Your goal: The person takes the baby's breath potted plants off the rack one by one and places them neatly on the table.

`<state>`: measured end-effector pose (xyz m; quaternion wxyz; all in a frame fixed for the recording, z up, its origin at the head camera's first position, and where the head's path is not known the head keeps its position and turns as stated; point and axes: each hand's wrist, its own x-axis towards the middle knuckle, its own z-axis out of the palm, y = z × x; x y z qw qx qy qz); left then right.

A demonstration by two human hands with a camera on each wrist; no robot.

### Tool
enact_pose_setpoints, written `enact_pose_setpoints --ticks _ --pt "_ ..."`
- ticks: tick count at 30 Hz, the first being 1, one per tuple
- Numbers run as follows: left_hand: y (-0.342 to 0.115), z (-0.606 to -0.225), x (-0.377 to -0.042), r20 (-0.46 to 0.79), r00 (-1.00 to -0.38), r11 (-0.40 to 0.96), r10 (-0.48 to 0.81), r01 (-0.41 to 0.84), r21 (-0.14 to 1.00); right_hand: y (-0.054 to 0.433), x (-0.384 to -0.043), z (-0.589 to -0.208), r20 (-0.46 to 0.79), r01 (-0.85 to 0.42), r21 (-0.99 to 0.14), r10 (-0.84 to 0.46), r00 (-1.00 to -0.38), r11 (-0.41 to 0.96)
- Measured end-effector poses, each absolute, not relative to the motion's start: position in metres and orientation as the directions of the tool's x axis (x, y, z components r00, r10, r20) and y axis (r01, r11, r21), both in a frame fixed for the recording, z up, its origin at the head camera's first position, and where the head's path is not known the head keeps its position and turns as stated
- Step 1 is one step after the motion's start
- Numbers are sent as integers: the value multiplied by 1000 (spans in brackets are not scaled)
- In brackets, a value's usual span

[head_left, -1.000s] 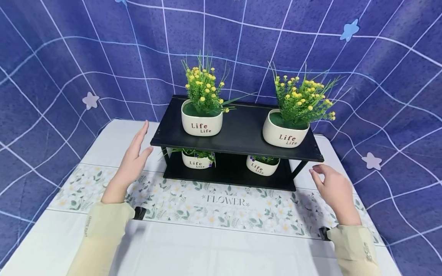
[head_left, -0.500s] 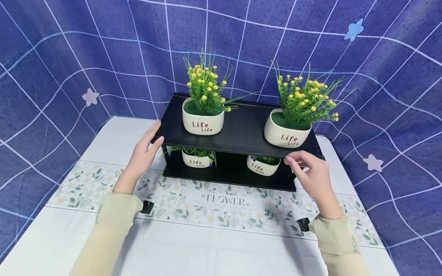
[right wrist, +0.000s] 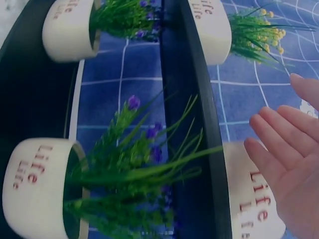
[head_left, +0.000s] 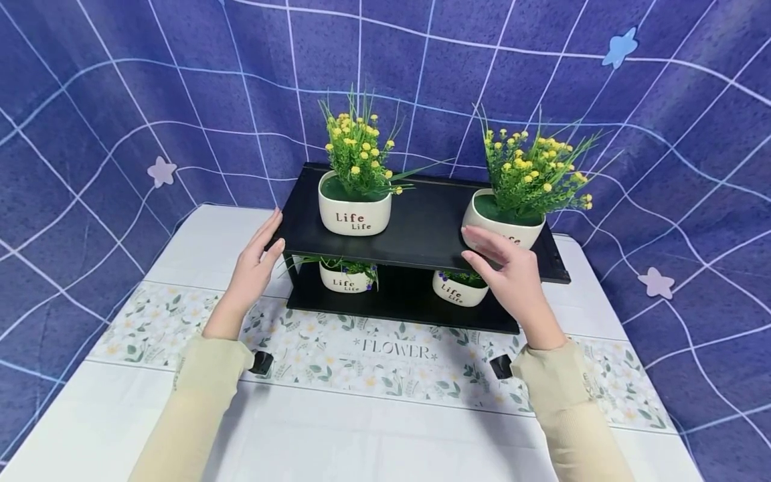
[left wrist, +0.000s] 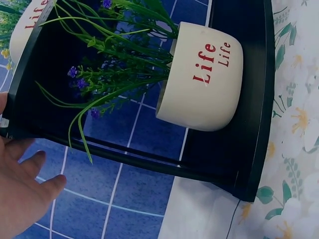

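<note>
A two-tier black shelf (head_left: 415,224) bears white oval pots marked "Life". On top, both the left pot (head_left: 354,215) and the right pot (head_left: 531,238) hold yellow-flowered plants. Below are a lower-left pot (head_left: 343,281) and a lower-right pot (head_left: 460,293) with purple flowers. My left hand (head_left: 249,273) touches the upper board's left end, fingers extended along its side, thumb at the front corner. Loosely spread fingers of my right hand (head_left: 508,273) hover before the right top pot, hiding part of its lettering; contact cannot be judged. No pot is gripped.
The shelf stands on a white tablecloth (head_left: 361,428) with a floral band reading "FLOWER". A blue curtain (head_left: 211,100) with a pale grid and stars hangs behind and at both sides. Small black devices (head_left: 501,366) sit at both wrists.
My left hand has moved right, from beside the shelf to its left end. My right hand has travelled left from beyond the shelf's right corner to the right top pot. The pots stay put.
</note>
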<state>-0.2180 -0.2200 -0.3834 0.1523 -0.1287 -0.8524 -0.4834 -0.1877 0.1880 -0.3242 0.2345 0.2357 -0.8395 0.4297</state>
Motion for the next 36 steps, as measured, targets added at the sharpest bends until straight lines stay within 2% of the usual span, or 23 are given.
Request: enact_pose_setpoints --ticks 6,10,36 --pt "-219 -381 -216 371 -926 496 72 356 792 174 -199 -316 477 -527 -703 -235 -847 478" --pt "-219 -380 -215 364 -928 495 77 352 794 166 -207 -313 424 -493 -741 -251 -870 457" --pt "-215 -377 -212 360 -931 478 64 345 807 133 -245 -312 265 -368 -839 -289 -920 400"
